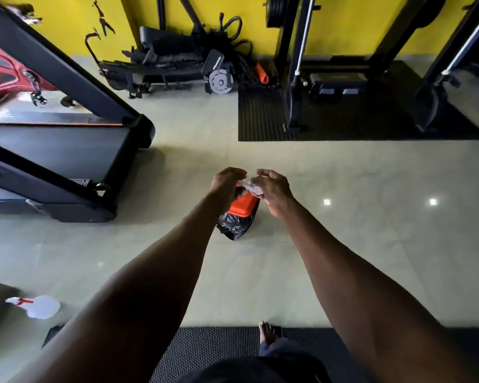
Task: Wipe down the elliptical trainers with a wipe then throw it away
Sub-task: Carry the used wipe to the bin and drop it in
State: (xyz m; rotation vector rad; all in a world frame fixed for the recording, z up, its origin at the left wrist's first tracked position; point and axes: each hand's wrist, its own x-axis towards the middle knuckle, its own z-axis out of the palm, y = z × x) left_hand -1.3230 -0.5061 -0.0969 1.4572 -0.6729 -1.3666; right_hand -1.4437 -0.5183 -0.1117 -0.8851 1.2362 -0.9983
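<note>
Directly ahead, both bare arms reach forward over a pale, glossy tiled floor (343,230), and the two hands meet around a crumpled white wipe (251,186). The left hand (227,184) curls its fingers down over the wipe's left end, a closed grip on the bunched material. The right hand (274,189) closes on the other end, its fingers bent over the top and the thumb side underneath, so the wipe is pinched between both hands and only a small wad of it shows in the gap.

Just under the hands, and partly hidden by them, stands a small bin with an orange lid and a black plastic liner bag (239,217) bulging at its base. The wipe is held in the air above the lid, not touching it as far as can be told.

To the left sits a large black exercise machine with slanted frame rails (67,150), resting on the floor. Against the yellow wall (343,29) lies a heap of dark gym parts, and a black ribbed rubber mat (260,120) carries a black steel rack on the right. A white spray bottle with a red collar (38,306) lies on its side at lower left. One bare foot (267,333) rests on a dark textured mat (205,349) at the bottom edge.
</note>
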